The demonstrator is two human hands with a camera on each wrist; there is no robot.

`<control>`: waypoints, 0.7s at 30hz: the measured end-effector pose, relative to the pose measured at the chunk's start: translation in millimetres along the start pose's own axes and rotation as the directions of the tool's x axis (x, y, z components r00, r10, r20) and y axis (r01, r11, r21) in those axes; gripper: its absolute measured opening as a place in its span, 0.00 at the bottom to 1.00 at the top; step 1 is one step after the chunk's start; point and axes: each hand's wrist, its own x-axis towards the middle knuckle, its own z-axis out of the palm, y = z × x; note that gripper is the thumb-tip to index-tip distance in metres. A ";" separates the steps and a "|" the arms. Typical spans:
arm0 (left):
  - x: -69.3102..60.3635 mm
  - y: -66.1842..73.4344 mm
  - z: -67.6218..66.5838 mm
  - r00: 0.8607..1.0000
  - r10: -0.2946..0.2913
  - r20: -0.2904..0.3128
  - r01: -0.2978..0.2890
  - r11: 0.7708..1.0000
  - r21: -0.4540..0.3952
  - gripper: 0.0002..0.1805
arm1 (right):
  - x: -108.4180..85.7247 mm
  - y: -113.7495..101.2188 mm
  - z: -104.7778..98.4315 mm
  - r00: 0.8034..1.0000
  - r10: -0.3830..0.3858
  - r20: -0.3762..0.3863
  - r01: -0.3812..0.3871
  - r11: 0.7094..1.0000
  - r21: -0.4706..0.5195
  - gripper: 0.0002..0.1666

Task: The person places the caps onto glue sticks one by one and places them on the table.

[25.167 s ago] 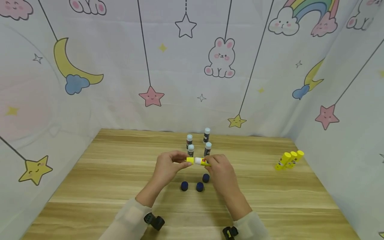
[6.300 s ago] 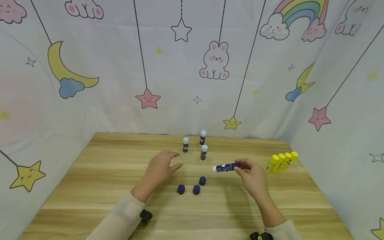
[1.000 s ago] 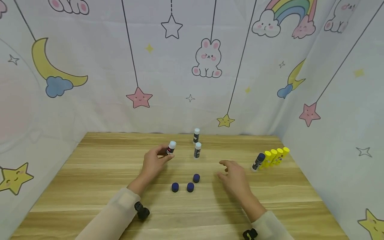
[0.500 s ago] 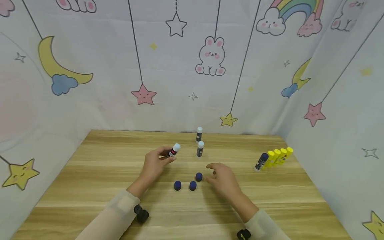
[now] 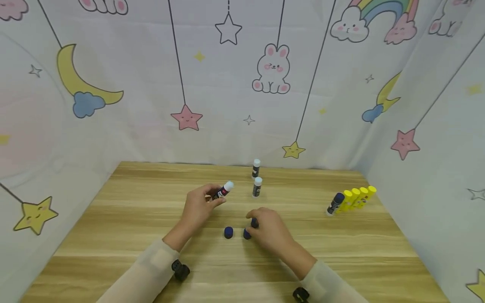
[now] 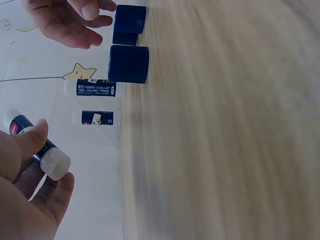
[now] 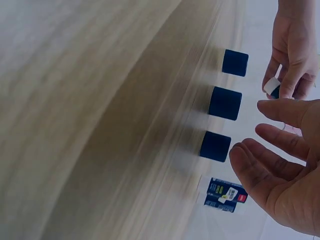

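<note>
My left hand [image 5: 198, 206] holds a dark blue glue stick [image 5: 221, 192] above the table, tilted, its white top leaning right; in the left wrist view the glue stick [image 6: 30, 137] lies between thumb and fingers. Three dark blue caps stand on the table: a left cap [image 5: 228, 232], a middle cap [image 5: 247, 233] and a far cap [image 5: 254, 222]. Over the latter two hovers my right hand [image 5: 270, 229], partly covering them. The right wrist view shows its fingers spread and bent, nothing between them, close to the nearest cap [image 7: 215, 146].
Two uncapped blue glue sticks, a rear glue stick [image 5: 256, 169] and a front glue stick [image 5: 257, 187], stand beyond the caps. At the right, a capped blue glue stick [image 5: 335, 204] heads a row of several yellow glue sticks [image 5: 363, 198]. A printed curtain [image 5: 212, 84] hangs behind the table.
Earlier, the right hand held the capped blue glue stick, which now stands by the yellow row. The left hand has picked up an uncapped one and tilted it. The right hand moved left to the caps.
</note>
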 end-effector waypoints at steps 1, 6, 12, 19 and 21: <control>-0.7 0.2 -0.5 1.000 0.001 -0.001 -0.001 1.000 0.005 0.16 | 0.9 -1.4 0.8 1.000 -0.011 0.007 0.011 1.000 -0.002 0.16; -4.5 0.3 -2.9 1.000 0.007 -0.010 -0.006 1.000 0.016 0.16 | 6.1 -8.2 4.0 0.996 -0.063 0.056 0.066 0.996 -0.056 0.14; -9.0 1.1 -4.5 1.000 0.019 -0.019 -0.019 1.000 0.022 0.15 | 10.5 -14.3 6.8 0.989 -0.075 0.130 0.087 0.992 -0.094 0.12; -15.6 2.6 -6.6 1.000 0.000 -0.022 0.000 1.000 0.023 0.16 | 10.8 -14.5 9.4 0.978 -0.122 0.170 0.145 0.981 -0.126 0.07; -16.9 3.5 -7.6 1.000 0.007 -0.026 -0.007 1.000 0.028 0.16 | 10.5 -14.5 8.0 0.980 -0.116 0.162 0.136 0.984 -0.115 0.07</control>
